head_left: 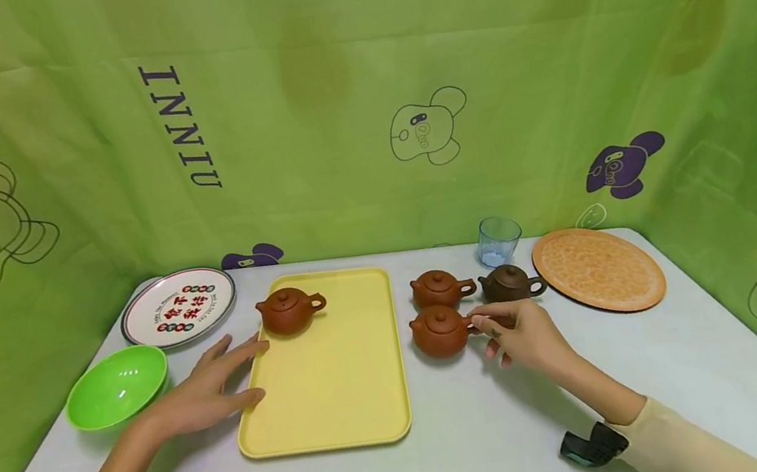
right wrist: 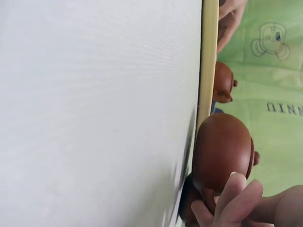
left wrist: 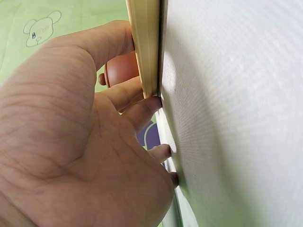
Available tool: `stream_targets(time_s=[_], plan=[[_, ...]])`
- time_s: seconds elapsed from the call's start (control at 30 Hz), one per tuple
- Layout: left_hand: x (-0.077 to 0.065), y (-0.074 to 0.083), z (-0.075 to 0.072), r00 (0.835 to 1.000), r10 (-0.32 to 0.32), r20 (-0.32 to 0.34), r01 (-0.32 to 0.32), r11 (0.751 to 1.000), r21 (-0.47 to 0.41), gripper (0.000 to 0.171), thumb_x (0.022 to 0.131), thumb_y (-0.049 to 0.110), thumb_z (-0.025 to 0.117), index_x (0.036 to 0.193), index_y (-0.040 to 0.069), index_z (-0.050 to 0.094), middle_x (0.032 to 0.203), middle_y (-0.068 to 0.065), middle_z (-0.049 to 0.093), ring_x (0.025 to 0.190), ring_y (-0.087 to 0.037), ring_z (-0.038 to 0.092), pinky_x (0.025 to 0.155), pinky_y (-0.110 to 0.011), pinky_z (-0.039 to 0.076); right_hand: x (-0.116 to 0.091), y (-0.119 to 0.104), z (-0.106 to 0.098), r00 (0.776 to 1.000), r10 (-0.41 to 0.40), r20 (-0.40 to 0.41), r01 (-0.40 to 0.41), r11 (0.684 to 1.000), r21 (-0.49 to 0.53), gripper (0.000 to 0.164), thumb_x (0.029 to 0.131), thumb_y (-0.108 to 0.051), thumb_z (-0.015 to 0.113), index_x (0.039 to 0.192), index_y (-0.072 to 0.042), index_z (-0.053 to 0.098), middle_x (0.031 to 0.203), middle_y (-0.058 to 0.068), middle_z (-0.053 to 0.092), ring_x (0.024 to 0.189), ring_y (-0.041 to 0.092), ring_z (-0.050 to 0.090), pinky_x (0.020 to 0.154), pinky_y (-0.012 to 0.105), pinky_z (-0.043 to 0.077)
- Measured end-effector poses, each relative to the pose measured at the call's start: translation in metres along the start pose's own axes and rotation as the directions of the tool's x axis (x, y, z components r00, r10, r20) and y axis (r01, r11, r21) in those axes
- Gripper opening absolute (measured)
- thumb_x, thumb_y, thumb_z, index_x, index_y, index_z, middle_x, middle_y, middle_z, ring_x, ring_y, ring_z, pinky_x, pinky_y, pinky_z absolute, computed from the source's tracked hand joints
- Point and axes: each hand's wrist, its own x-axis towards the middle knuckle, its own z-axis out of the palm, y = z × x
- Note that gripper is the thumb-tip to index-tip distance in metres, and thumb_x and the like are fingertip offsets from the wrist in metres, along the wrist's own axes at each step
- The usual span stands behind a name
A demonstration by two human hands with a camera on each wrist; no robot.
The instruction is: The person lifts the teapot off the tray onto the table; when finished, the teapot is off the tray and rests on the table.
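Observation:
My right hand [head_left: 524, 335] pinches the handle of a reddish-brown teapot [head_left: 441, 332], just right of the yellow tray [head_left: 326, 376]. In the right wrist view, the fingertips [right wrist: 232, 189] close on that teapot's handle. My left hand [head_left: 205, 389] is spread at the tray's left edge, its thumb and fingers touching the rim, as the left wrist view also shows. Another reddish-brown teapot [head_left: 289, 311] stands on the tray's upper left part. Behind the held one are a third reddish-brown teapot [head_left: 439, 287] and a dark brown teapot [head_left: 507, 282].
A clear bluish glass [head_left: 498, 240] stands at the back, near a round tan board [head_left: 599, 269] on the right. To the left are a white plate [head_left: 171, 314] with red lettering and a green bowl [head_left: 117, 387]. Green curtains surround the white table [head_left: 459, 462].

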Motion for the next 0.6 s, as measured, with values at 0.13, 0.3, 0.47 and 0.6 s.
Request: stream_targets(time_s=[0.13,0.3,0.47,0.6], plan=[[-0.0005,-0.0005,0.0,1.0,0.004,-0.005,-0.004,1.0,-0.004,0.071,0.096,0.041,0.075,0.156,0.013,0.051,0.168,-0.024,0.04,0.156,-0.064,0.011,0.114,-0.089,0.018,-0.0019,0.0029,-0.0026,1.0,-0.007,-0.002,0.007,1.0,-0.002,0.023,0.105,-0.019,0.067,0.124,-0.009,0.079,0.108,0.016,0.081,0.057,0.014,0.069,0.051,0.031,0.058],[-0.0005,-0.001,0.0007,1.0,0.008,-0.005,-0.008,1.0,-0.007,0.071,0.096,0.041,0.075,0.156,0.013,0.051,0.168,-0.025,0.039,0.156,-0.064,0.011,0.114,-0.089,0.018,-0.0019,0.0067,-0.0041,1.0,-0.01,0.0,0.01,1.0,-0.006,0.023,0.105,-0.018,0.067,0.123,-0.009,0.079,0.108,0.017,0.081,0.058,0.014,0.07,0.051,0.031,0.058],[-0.0003,-0.001,0.0003,1.0,0.001,0.0,-0.001,1.0,-0.008,0.071,0.096,0.041,0.074,0.157,0.014,0.05,0.169,-0.025,0.038,0.156,-0.064,0.011,0.114,-0.089,0.018,-0.0016,0.0097,-0.0044,1.0,-0.014,0.002,0.014,1.0,-0.004,0.023,0.105,-0.016,0.067,0.123,-0.008,0.079,0.109,0.018,0.081,0.059,0.014,0.07,0.051,0.031,0.059],[0.0002,-0.001,0.0001,1.0,0.002,0.001,-0.002,1.0,-0.008,0.071,0.096,0.041,0.075,0.157,0.013,0.05,0.169,-0.025,0.038,0.156,-0.065,0.011,0.114,-0.09,0.017,-0.0006,0.0106,-0.0041,1.0,-0.003,-0.004,0.003,1.0,-0.002,0.022,0.105,-0.016,0.067,0.122,-0.009,0.079,0.106,0.018,0.081,0.057,0.014,0.069,0.051,0.03,0.058]])
